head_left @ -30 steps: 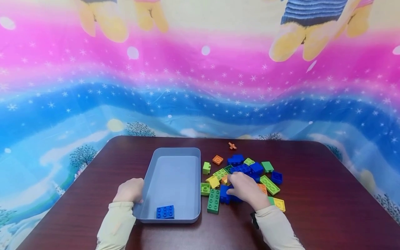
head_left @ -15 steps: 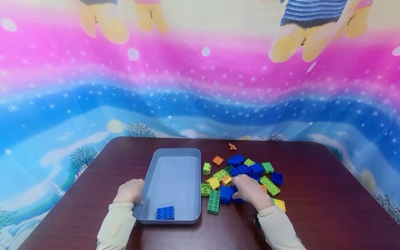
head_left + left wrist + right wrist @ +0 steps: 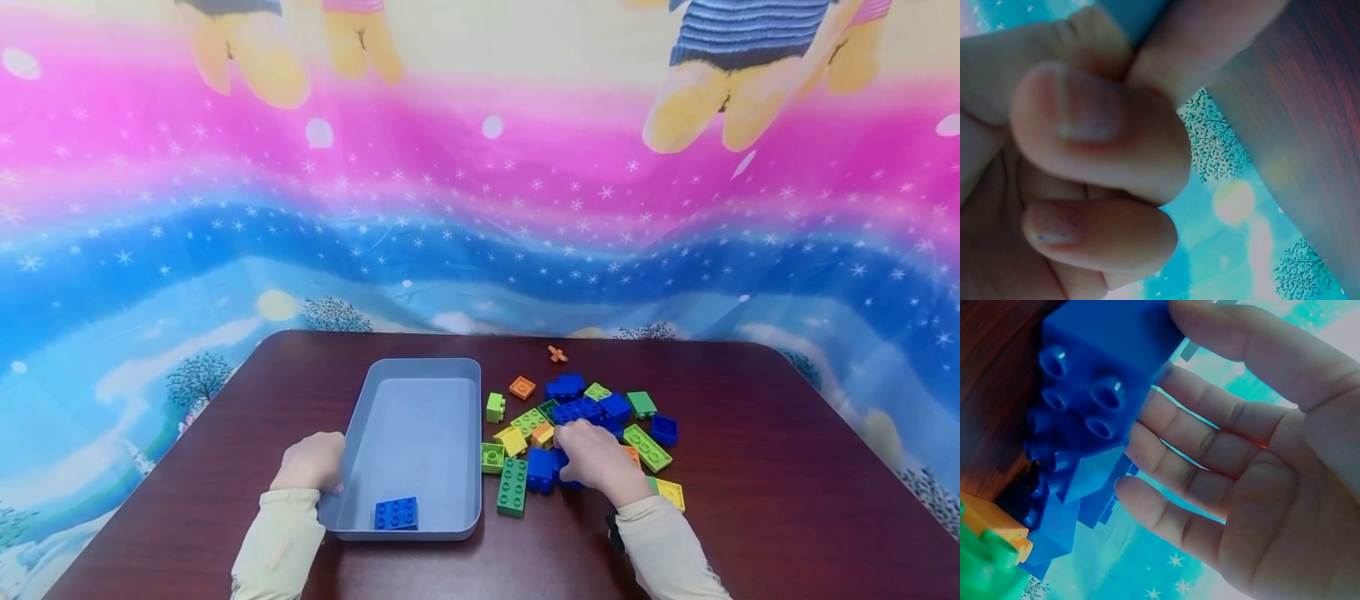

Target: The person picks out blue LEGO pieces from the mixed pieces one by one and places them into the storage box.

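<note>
In the head view my left hand (image 3: 309, 462) grips the left wall of a blue-grey plastic tray (image 3: 481, 450). The left wrist view shows its fingers curled, with a bit of the tray (image 3: 1132, 15) between thumb and fingers. One blue toy brick (image 3: 396, 514) lies in the tray's near end. My right hand (image 3: 600, 458) is low over a heap of toy building bricks, beside a blue brick (image 3: 540, 469). Up close in the right wrist view, its fingers are fairly straight, and thumb and fingertips are right at the edge of a studded blue brick (image 3: 1110, 337).
Green (image 3: 512, 486), yellow and orange bricks lie loose around the heap, right of the tray. An orange cross-shaped piece (image 3: 557, 354) lies farthest back. All stand on a dark wooden table (image 3: 772, 467), with a printed cloth (image 3: 480, 208) hanging behind it.
My right hand has shifted slightly right, showing more of the blue brick and orange brick beside it. The left hand stays at the tray wall.
</note>
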Tool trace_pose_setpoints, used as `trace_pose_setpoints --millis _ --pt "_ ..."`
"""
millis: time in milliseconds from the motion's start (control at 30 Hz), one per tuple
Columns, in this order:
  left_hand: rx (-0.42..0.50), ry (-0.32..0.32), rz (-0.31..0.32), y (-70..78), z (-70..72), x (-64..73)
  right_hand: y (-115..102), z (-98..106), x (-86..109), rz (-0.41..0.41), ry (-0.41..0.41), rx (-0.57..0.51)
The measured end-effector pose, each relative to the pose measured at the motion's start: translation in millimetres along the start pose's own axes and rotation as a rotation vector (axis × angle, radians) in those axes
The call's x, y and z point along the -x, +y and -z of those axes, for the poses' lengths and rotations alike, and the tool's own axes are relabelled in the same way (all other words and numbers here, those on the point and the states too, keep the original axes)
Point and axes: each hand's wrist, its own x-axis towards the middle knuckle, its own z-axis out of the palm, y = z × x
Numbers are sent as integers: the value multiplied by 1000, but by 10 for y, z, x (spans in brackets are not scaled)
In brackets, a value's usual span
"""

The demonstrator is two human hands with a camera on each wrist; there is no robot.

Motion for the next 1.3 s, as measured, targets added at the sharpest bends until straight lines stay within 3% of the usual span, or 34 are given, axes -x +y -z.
trace_pose_setpoints --millis 333,867,1300 --pt "9 -3 4 -18 -8 11 3 72 39 24 79 -29" --pt "0 -3 -4 -7 6 5 -47 186 67 30 234 61" --pt "-9 4 -3 -5 15 -2 -296 186 -15 109 351 -9"
